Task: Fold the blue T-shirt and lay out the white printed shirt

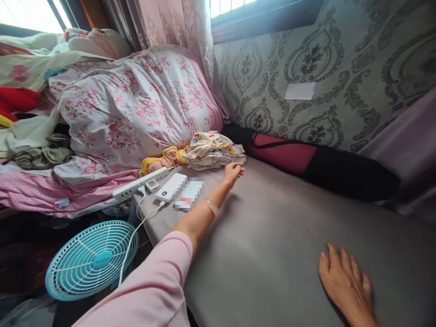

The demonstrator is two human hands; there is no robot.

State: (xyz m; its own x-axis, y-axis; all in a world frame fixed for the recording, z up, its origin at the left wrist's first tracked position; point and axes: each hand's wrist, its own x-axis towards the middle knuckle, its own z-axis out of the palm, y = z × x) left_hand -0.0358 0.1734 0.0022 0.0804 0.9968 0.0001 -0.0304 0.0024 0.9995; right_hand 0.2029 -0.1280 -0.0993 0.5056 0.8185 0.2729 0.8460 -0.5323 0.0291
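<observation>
My left hand [233,172] reaches out over the grey mattress [272,245], its fingers curled in and nothing visible in them. It is in front of the lower right edge of a crumpled, patterned cloth [213,150]; whether it touches the cloth is unclear. A band circles that forearm below the pink sleeve. My right hand [347,284] lies palm down on the mattress at the lower right, fingers spread, holding nothing. Left of my left forearm lie a white power bank [172,187] with a cable and a blurred flat item [189,195].
A white power strip [139,184] with plugs runs along the mattress corner beside a yellow cartoon plush [160,162]. A turquoise fan [91,261] stands below left. Floral bedding [129,104] is piled behind. A long black and maroon bag [320,168] lies against the wall.
</observation>
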